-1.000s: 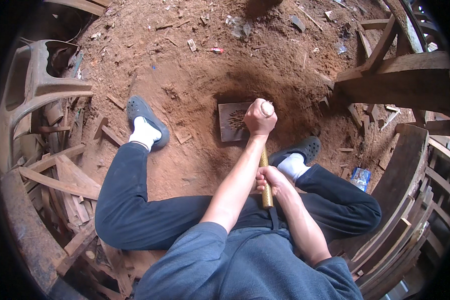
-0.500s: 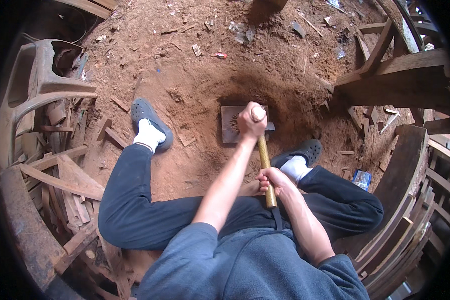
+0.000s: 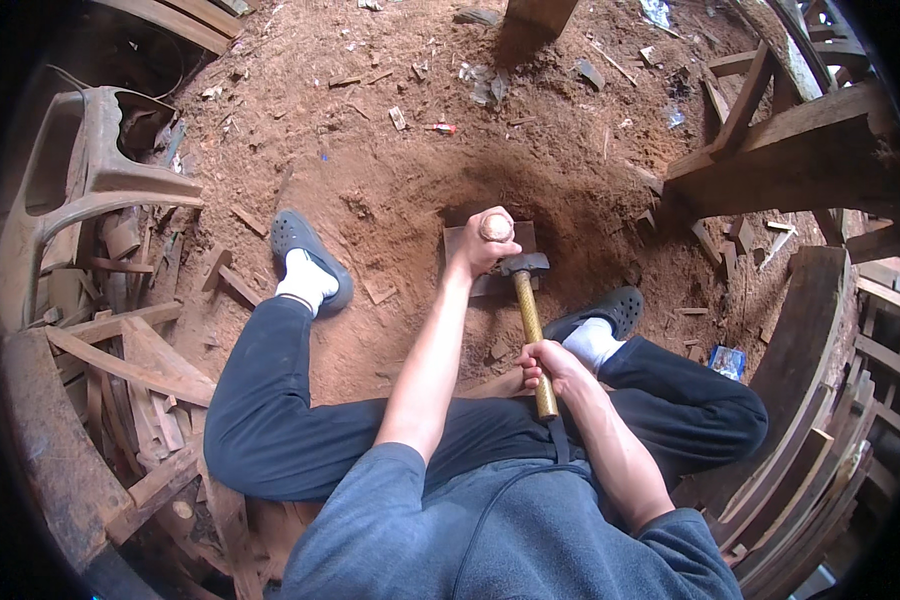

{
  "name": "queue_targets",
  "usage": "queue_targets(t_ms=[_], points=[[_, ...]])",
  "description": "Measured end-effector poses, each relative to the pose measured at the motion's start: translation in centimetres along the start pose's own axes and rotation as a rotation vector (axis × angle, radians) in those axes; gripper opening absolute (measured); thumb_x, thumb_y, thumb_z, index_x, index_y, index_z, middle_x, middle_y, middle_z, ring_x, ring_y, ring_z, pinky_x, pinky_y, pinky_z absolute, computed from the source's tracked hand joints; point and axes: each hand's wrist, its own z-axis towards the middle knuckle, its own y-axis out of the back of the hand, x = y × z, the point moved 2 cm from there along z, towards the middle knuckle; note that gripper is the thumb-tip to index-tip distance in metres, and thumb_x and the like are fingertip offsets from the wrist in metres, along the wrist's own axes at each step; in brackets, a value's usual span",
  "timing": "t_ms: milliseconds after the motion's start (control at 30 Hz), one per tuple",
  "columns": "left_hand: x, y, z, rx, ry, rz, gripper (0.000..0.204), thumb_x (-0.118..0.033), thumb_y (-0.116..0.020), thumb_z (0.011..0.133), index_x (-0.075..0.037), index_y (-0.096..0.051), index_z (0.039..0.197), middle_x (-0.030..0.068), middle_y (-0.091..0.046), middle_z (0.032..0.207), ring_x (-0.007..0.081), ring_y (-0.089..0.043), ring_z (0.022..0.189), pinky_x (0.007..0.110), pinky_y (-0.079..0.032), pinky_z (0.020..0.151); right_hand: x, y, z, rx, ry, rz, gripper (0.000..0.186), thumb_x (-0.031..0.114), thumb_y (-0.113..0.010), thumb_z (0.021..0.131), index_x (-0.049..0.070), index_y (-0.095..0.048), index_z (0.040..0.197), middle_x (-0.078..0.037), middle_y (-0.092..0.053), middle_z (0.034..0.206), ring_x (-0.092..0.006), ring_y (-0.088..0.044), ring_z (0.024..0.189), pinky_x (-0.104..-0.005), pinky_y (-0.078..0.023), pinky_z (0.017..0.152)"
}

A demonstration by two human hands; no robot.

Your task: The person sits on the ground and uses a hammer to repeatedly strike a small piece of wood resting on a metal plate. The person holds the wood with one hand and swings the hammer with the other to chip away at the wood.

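Note:
My left hand (image 3: pixel 484 248) is closed round an upright tool with a round, pale wooden end (image 3: pixel 496 229), probably a chisel; its lower part is hidden. Below it on the ground lies a flat square board (image 3: pixel 521 236), mostly covered by the hand and the hammer. My right hand (image 3: pixel 552 363) grips the lower part of a hammer's yellow patterned handle (image 3: pixel 532 312). The dark metal hammer head (image 3: pixel 525 264) is over the board's near right part, close beside my left hand. Whether the two tools touch, I cannot tell.
Reddish dirt with wood chips surrounds the board. My feet in grey clogs (image 3: pixel 311 255) stand on either side. A plastic chair (image 3: pixel 98 190) and scrap wood (image 3: pixel 135 360) are at left. Timber frames (image 3: pixel 780 150) and stacked planks (image 3: pixel 800 470) line the right. A blue packet (image 3: pixel 727 362) lies nearby.
My left hand has shifted a little left and nearer with its tool. The hammer head, mostly hidden behind that hand before, now shows beside it. My right hand keeps its grip.

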Motion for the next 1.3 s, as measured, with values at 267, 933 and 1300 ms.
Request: queue_targets(t_ms=[267, 933, 1300], points=[[0.1, -7.0, -2.0, -0.595, -0.354, 0.628, 0.015, -0.009, -0.066, 0.071, -0.009, -0.055, 0.081, 0.0112, -0.061, 0.069, 0.0330, -0.062, 0.070, 0.038, -0.050, 0.062, 0.0, 0.5, 0.1, 0.044, 0.021, -0.002, 0.018, -0.004, -0.055, 0.075, 0.008, -0.042, 0.072, 0.002, -0.041, 0.055, -0.0063, -0.037, 0.039, -0.0249, -0.034, 0.037], [-0.7, -3.8, -1.3, -0.061, -0.038, 0.318, 0.034, -0.013, -0.083, 0.066, -0.008, -0.055, 0.083, -0.0062, -0.050, 0.070, 0.0028, -0.048, 0.066, 0.020, -0.042, 0.058, 0.3, 0.8, -0.6, 0.100, 0.048, 0.075, 0.017, -0.003, -0.055, 0.077, 0.006, -0.041, 0.079, 0.002, -0.044, 0.056, -0.0051, -0.039, 0.039, -0.0216, -0.033, 0.035], [-16.6, -2.0, -2.4, -0.205, -0.537, 0.203, 0.025, -0.013, -0.078, 0.071, -0.009, -0.054, 0.080, -0.0008, -0.057, 0.066, 0.0089, -0.054, 0.058, 0.022, -0.046, 0.055, 0.2, 0.7, -0.8, 0.072, 0.073, 0.014, 0.013, -0.001, -0.055, 0.076, 0.006, -0.044, 0.075, 0.003, -0.042, 0.055, -0.0062, -0.038, 0.039, -0.0240, -0.034, 0.037]])
